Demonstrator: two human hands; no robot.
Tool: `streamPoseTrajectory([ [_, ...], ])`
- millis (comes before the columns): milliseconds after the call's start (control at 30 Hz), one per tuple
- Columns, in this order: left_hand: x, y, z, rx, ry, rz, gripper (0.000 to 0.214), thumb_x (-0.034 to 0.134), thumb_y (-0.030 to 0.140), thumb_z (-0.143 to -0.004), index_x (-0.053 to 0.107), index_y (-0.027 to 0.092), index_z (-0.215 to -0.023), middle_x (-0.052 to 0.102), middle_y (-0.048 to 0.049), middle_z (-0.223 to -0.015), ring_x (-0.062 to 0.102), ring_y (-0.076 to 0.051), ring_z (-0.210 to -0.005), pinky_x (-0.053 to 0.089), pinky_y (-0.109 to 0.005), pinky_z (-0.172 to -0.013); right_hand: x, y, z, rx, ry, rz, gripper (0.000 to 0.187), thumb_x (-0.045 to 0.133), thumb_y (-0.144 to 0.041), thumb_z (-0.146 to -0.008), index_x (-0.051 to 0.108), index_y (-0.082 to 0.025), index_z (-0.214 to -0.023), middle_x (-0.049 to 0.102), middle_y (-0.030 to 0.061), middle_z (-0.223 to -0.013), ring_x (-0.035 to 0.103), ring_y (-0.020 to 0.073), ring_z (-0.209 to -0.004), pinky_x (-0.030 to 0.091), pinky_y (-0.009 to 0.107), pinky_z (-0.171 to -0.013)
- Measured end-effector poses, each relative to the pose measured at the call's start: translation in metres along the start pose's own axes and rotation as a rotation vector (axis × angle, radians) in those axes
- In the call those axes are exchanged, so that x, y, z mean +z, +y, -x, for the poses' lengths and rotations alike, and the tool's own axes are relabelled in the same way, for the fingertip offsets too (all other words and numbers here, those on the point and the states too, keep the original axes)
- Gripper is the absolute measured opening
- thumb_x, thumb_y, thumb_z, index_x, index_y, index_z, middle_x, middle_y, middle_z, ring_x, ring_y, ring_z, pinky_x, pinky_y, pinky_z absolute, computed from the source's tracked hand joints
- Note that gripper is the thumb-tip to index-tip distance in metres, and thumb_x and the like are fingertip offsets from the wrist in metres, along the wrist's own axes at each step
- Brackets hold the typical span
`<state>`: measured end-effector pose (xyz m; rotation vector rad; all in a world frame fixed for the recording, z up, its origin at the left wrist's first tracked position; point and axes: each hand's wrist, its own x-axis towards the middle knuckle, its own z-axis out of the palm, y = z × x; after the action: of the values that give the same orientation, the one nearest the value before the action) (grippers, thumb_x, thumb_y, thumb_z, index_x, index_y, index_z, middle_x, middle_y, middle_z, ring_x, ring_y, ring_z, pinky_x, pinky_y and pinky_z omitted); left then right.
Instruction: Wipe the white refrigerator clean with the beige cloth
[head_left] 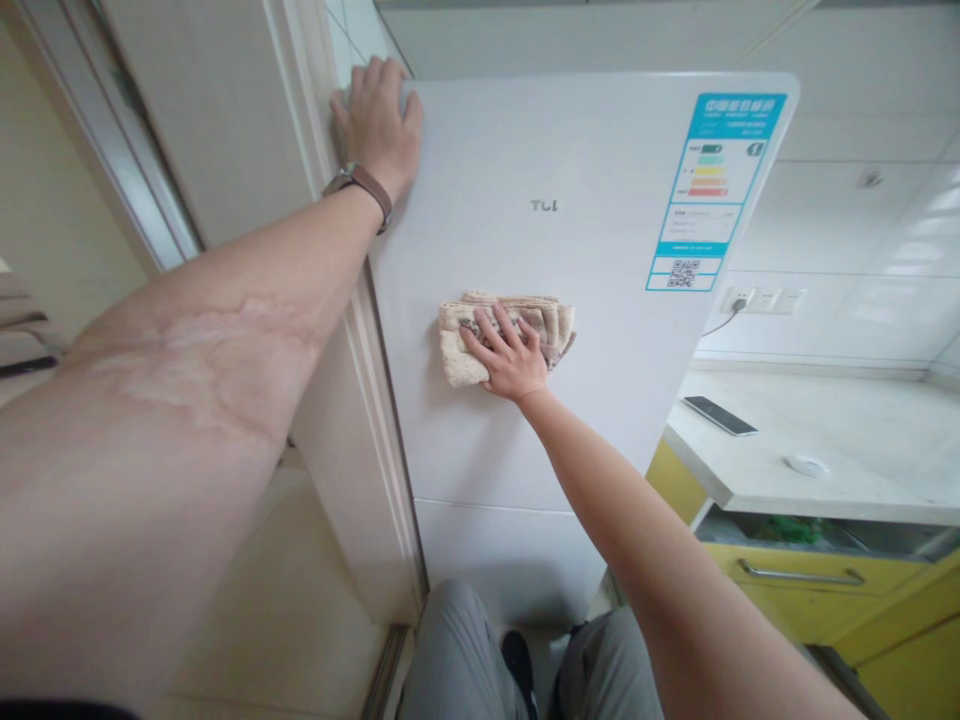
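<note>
A white refrigerator [480, 440] stands upright before me, with a TCL mark and a blue energy label [716, 190] on its door. My right hand [517, 355] lies with fingers spread on a folded beige cloth [461, 345], pressing it flat against the upper door. Up at the refrigerator's top left corner rests my left hand [382, 125], its fingers apart and its tips reaching over the edge by the door frame. A watch with a brown strap [367, 190] circles the left wrist.
To the right, a white counter [862, 420] carries a dark phone [720, 415] and a small white round object [806, 466]. Below it are yellow drawers [825, 580]. A plug sits in the wall sockets [763, 300]. The door frame [337, 440] borders the refrigerator's left side.
</note>
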<state>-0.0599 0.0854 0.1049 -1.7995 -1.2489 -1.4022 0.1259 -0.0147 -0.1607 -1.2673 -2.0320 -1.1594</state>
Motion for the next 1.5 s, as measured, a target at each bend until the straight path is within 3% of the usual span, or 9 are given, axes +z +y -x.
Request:
streamPoseTrajectory([
  [700,-0.001,0.0,0.001,-0.001,-0.008,-0.017,0.03,0.026,0.048,-0.105,0.038,0.036,-0.129,0.044,0.0092,-0.144,0.03,-0.014,-0.133,0.022,-0.044,-0.111,0.015,-0.012,0.018,-0.038,-0.035,-0.017,0.088,0.066,-0.026,-0.075,0.033,-0.029,-0.157,0.015,0.0054,-0.167,0.013,0.0331,-0.156,0.017,0.053,-0.12],
  [1200,-0.001,0.0,0.0,-0.002,-0.022,-0.096,0.029,0.021,0.051,-0.105,0.032,0.038,-0.128,0.041,0.0116,-0.145,0.028,-0.011,-0.133,0.021,-0.039,-0.112,0.028,-0.021,0.032,-0.066,-0.058,-0.038,0.091,0.065,-0.025,-0.074,0.032,-0.029,-0.158,0.015,0.0053,-0.167,0.015,0.0326,-0.155,0.019,0.051,-0.12],
  [1500,-0.003,0.0,0.0,-0.005,-0.026,-0.031,0.027,0.024,0.05,-0.105,0.034,0.037,-0.126,0.042,0.0118,-0.145,0.029,-0.013,-0.135,0.023,-0.044,-0.112,0.035,-0.027,0.043,-0.08,-0.061,-0.039,0.089,0.064,-0.026,-0.075,0.031,-0.029,-0.158,0.015,0.0046,-0.167,0.015,0.0321,-0.155,0.02,0.05,-0.12],
])
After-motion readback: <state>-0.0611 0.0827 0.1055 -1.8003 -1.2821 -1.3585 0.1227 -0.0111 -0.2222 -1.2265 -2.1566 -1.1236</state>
